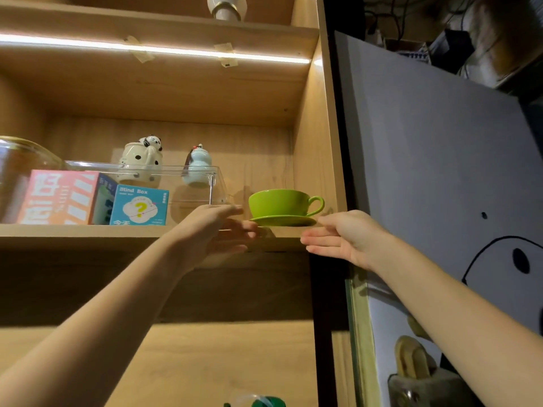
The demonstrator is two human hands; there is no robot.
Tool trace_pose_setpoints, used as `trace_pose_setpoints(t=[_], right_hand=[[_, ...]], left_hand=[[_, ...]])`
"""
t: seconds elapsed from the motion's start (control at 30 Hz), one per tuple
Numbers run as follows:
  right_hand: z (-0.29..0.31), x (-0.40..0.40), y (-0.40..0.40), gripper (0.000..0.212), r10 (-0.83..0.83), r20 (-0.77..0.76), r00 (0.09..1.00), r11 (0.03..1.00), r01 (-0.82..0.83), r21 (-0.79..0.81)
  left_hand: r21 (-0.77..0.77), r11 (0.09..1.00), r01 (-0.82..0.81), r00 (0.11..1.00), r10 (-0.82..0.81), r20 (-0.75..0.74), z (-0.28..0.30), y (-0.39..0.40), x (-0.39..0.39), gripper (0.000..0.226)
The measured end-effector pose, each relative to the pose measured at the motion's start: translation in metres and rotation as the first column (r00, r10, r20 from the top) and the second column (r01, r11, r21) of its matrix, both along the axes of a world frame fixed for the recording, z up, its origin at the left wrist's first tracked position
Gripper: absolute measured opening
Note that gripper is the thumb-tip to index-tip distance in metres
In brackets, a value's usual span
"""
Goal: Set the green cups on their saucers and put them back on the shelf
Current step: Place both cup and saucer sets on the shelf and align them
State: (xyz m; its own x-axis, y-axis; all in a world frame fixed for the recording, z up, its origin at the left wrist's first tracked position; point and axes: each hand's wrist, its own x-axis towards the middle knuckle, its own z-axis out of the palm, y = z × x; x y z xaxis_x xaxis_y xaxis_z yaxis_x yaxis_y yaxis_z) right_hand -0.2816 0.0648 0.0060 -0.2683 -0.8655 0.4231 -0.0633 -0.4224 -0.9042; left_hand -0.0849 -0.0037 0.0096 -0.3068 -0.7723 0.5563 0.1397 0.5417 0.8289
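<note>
**Green cup and saucer reach the shelf's front edge**

A green cup (pixel 279 202) sits upright on its matching saucer (pixel 283 221) at the front right of a lit wooden shelf (pixel 88 232), handle turned toward the cabinet's side wall. The left hand (pixel 217 230) is at the saucer's left rim, fingers loosely curled and apparently touching its edge; whether it grips the rim or merely steadies it cannot be told. The right hand (pixel 343 239) hangs open and flat just beside the saucer's right rim, palm up, holding nothing. To the left on the same shelf stand a clear plastic case (pixel 188 183), a blue "Blind Box" carton (pixel 139 205) and a pink box (pixel 58 196), with a spotted ceramic pot (pixel 141 161) and a pale blue gourd figure (pixel 198 168) behind.

The placing step looks nearly finished for this set. The saucer seems to overhang the shelf's lip, so the next move likely calls for a gentle push backward, kept level so the cup does not slide, and clear of the plastic case. No other green cup is in view.
</note>
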Motion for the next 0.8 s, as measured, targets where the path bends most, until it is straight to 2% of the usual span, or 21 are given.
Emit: trace_pose_setpoints(t=[0.13,0.23,0.4,0.6,0.8], right_hand=[[-0.025,0.009,0.02,0.04,0.012,-0.031,0.999,1.0,-0.012,-0.016],[-0.051,0.015,0.036,0.04,0.02,-0.042,0.999,1.0,-0.02,-0.005],[-0.113,0.026,0.052,0.034,0.039,-0.019,0.999,0.998,-0.038,0.05],[-0.212,0.038,0.07,0.026,0.089,-0.034,0.995,0.958,-0.076,0.275],[-0.317,0.049,0.089,0.019,0.133,-0.002,0.991,0.867,-0.116,0.484]], left_hand=[[-0.109,0.994,0.001,1.0,-0.003,-0.013,-0.03,0.033,0.006,0.029],[-0.117,0.992,-0.041,0.998,0.035,-0.053,-0.057,0.054,0.018,0.033],[-0.043,0.994,-0.096,0.995,0.095,-0.038,-0.124,0.071,0.048,0.033],[0.13,0.98,-0.149,0.987,0.141,0.071,-0.235,0.098,0.081,0.035],[0.32,0.901,-0.292,0.954,0.254,0.157,-0.346,0.133,0.105,0.034]])
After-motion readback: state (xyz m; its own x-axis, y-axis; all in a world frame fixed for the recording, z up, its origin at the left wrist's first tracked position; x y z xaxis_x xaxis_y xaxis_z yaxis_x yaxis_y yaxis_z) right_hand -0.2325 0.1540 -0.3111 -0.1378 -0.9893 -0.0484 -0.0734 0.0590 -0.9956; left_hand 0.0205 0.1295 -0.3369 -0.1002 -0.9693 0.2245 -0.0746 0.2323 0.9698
